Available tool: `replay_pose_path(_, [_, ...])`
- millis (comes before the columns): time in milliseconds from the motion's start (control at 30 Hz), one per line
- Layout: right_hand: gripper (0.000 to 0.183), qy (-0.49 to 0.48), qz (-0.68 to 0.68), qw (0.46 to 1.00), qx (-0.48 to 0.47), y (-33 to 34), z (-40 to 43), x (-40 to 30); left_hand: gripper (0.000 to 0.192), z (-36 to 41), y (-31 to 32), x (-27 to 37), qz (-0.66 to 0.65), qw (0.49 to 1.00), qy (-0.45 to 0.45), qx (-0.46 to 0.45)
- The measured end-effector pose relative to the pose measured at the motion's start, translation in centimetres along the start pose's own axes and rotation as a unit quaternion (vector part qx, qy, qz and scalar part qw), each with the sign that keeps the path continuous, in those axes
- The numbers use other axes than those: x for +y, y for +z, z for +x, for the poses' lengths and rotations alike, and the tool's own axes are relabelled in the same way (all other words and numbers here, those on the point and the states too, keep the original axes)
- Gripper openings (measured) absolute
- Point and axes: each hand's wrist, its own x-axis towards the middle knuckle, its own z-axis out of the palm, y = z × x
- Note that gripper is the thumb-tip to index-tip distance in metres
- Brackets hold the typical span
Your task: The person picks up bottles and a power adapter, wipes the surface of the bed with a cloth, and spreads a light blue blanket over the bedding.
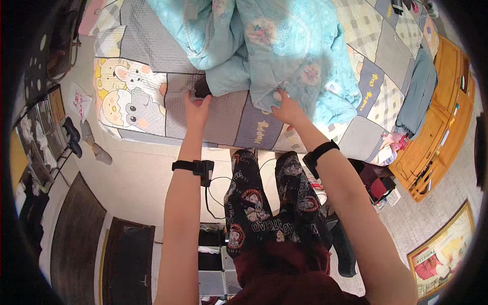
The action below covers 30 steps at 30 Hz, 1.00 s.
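A light blue floral quilt [228,78] lies bunched on the bed before me. My right hand [289,109] grips its near edge, with a small pale rounded patch [277,96] showing beside the fingers. My left hand [198,108] is over the grey part of the patchwork bedspread [223,114], thumb and fingers apart. A small dark thing [202,87], perhaps cloth, pokes out from under the quilt at its fingertips. Whether the left fingers hold it cannot be told. Each wrist wears a black strap, and a small device shows on the left one.
Blue jeans [417,91] hang over the bed's right side by a wooden cabinet [438,126]. Grey slippers [100,152] and a shoe rack [49,141] stand at left. A black cable [207,202] loops by my legs. Storage boxes [211,280] are at the bottom.
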Motion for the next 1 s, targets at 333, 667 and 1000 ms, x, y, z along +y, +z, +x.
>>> replay_pose_path(333, [0.049, -0.04, -0.057, 0.992, 0.104, 1.8, 2.8, 2.3, 0.066, -0.2, 1.1, 3.6, 0.345, 0.9, 0.246, 0.107])
replay_pose_path(667, [0.042, -0.064, -0.08, 0.982, 0.156, 1.9, -0.4, 6.2, 0.07, -0.8, 0.5, 5.3, 0.369, 0.916, 0.157, -0.011])
replay_pose_path(1000, [0.055, -0.096, 0.159, 0.977, 0.101, 4.2, -6.2, 8.9, 0.064, -10.1, -1.5, 1.3, 0.234, 0.958, -0.005, -0.165])
